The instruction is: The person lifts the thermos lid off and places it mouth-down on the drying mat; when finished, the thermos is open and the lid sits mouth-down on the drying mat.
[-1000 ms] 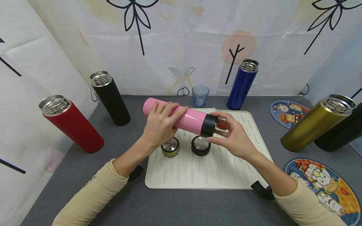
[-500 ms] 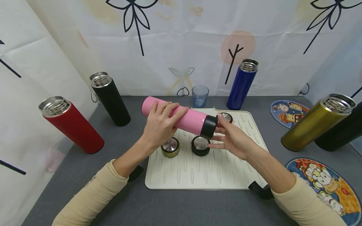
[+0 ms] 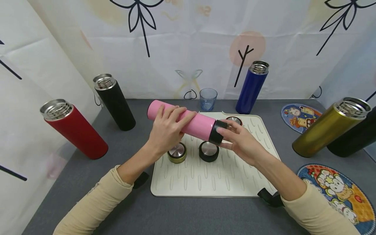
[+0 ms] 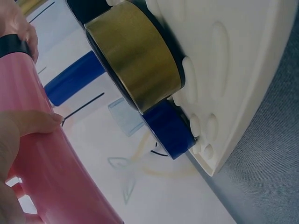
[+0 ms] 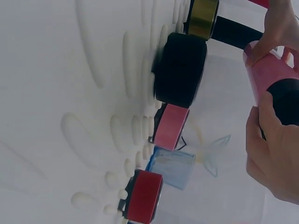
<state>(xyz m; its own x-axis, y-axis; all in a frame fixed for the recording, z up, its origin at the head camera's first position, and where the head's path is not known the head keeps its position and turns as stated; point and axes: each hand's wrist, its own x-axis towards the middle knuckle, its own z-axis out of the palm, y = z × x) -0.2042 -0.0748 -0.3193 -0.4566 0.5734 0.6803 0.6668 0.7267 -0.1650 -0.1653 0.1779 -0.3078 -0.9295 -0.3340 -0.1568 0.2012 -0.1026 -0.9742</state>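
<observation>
My left hand (image 3: 168, 132) grips a pink vacuum flask (image 3: 201, 125) round its middle, holding it tilted above the white ribbed tray. A black lid (image 3: 216, 132) sits at the flask's right end. Fingers and thumb of my right hand (image 3: 242, 143) pinch this lid; its far side is hidden. Beneath the flask, a gold lid (image 3: 177, 157) and a second black lid (image 3: 209, 152) rest on the tray. A red lid (image 5: 145, 197), a pink lid (image 5: 171, 127) and a blue lid (image 4: 168, 128) also appear in the wrist views.
The white tray (image 3: 211, 182) lies mid-table. Uncapped flasks stand around it: red (image 3: 77, 130), black (image 3: 116, 104), blue (image 3: 252, 89) and gold (image 3: 327, 130), with another dark one behind the gold. A blue glass (image 3: 208, 100) stands at the back; two cartoon mats (image 3: 337, 192) lie right.
My right hand's fingers spread and shifted off the black lid, then came back to pinch it with the thumb nearer the front. The left hand and flask stay nearly still.
</observation>
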